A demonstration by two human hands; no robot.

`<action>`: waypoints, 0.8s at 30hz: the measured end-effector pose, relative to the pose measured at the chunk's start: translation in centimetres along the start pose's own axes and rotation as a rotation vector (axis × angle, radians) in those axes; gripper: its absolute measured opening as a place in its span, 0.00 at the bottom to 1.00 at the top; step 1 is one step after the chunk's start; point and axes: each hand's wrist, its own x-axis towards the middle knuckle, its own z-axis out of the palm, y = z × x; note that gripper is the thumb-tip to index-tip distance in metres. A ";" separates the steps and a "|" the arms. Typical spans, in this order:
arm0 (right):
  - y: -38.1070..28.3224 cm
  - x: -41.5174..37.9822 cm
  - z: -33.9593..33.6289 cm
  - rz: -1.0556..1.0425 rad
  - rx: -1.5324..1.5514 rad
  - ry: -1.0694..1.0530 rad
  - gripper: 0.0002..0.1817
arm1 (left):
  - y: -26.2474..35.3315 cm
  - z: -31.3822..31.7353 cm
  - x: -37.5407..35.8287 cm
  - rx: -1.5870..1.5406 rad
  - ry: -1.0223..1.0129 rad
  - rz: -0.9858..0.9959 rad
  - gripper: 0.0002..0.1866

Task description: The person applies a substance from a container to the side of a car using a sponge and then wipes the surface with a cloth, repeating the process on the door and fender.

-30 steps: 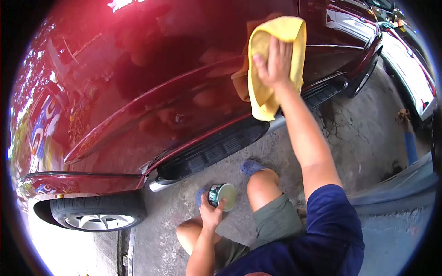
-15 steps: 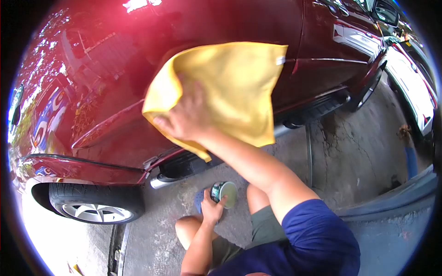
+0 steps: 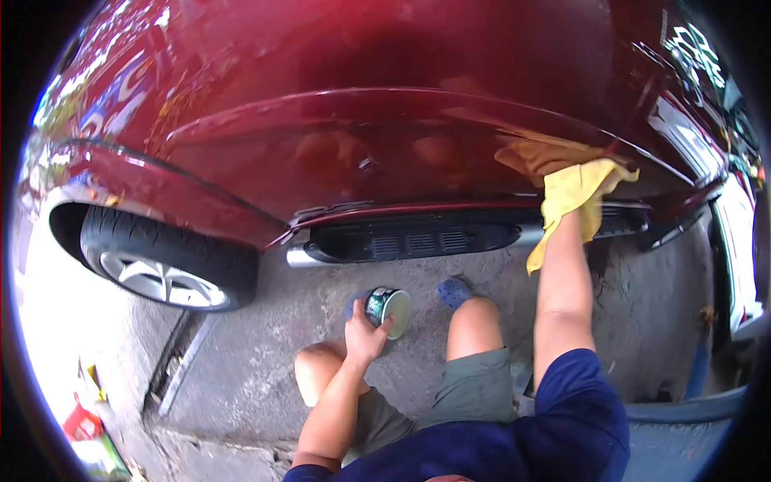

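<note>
A yellow cloth (image 3: 580,189) lies bunched against the lower side of a dark red car (image 3: 385,153), and its reflection shows in the paint. My right arm reaches out to it; the cloth covers my right hand, so its fingers are hidden. Low in front of me, my left hand (image 3: 367,333) grips a round green tin (image 3: 389,312) by its side, with a pale top facing me. The tin is above the ground, near my left knee.
A black side step (image 3: 418,237) with silver ends runs under the car. The wheel (image 3: 165,265) stands at the left. A blue shoe (image 3: 454,292) is on the concrete ground (image 3: 265,337). Red and green bags (image 3: 92,438) lie at lower left.
My right arm has swung to the right, taking the cloth from the middle of the panel. The cloth was spread wide and is now bunched. My left hand still holds the tin.
</note>
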 end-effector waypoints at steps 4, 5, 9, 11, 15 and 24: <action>-15.7 -14.1 -0.8 -0.069 -0.010 -0.314 0.30 | -0.6 2.5 0.9 0.101 -0.011 0.082 0.38; -20.3 -18.0 -1.8 -0.137 0.035 -0.462 0.29 | -0.1 2.9 1.0 0.128 -0.064 0.054 0.37; -31.6 -31.2 -4.9 -0.592 0.430 -0.942 0.27 | 1.2 4.6 0.0 0.097 -0.165 0.106 0.35; -30.8 -31.7 -3.3 -0.718 0.712 -0.881 0.29 | 2.8 4.0 0.2 0.052 -0.186 0.132 0.36; -15.5 -21.2 0.1 -0.569 0.506 -0.850 0.28 | 1.5 2.1 0.1 0.023 -0.126 0.155 0.35; 1.4 -14.1 3.8 0.173 -0.026 -0.107 0.24 | 2.0 -0.4 1.0 0.162 -0.150 0.105 0.34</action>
